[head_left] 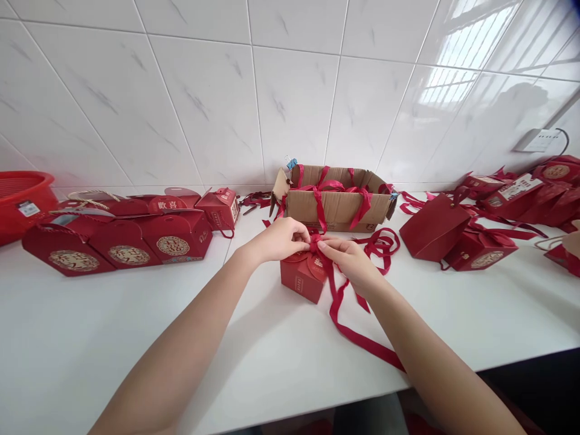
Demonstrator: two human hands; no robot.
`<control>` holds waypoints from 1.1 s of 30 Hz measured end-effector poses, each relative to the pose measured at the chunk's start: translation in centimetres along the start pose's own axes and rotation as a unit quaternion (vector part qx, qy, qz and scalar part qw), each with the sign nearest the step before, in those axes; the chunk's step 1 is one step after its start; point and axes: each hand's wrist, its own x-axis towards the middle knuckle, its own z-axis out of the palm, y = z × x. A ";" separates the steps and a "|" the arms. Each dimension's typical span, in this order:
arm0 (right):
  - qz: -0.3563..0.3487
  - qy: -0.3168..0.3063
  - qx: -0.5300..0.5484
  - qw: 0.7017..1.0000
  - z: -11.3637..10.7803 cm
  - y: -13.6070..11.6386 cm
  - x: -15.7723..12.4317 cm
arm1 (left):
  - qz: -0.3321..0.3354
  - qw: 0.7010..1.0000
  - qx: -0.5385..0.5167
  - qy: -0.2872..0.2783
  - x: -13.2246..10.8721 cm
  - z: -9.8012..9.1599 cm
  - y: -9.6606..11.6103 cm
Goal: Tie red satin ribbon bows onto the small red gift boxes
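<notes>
A small red gift box [302, 280] stands on the white table in front of me. On its top, a red ribbon [338, 302] is gathered into a knot or bow, and one long tail runs down toward the table's front edge. My left hand [286, 239] pinches the ribbon from the left side of the knot. From the right, my right hand [347, 257] pinches it too, fingertips closed close to the left ones. The fingers partly cover the knot and the top of the box.
Behind the box stands a cardboard carton [338, 208] hung with red ribbons. Several red boxes [129, 254] stand in a row at left, beside a red plastic basket [22, 202]. More red boxes [483, 248] and loose ribbon lie at right. A tiled wall [294, 90] closes off the back.
</notes>
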 end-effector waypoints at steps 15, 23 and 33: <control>-0.080 -0.034 -0.411 0.908 -3.9 -3.6 -1.2 | 0.046 0.998 0.002 -0.038 -0.1 -0.3 -0.1; -0.102 -0.155 -0.441 0.878 -5.9 -6.4 1.5 | 0.059 0.997 -0.018 -0.048 0.1 0.0 -0.8; -0.069 -0.191 -0.430 0.880 -5.5 -5.6 2.5 | 0.064 0.997 0.012 -0.042 0.0 -0.4 -0.4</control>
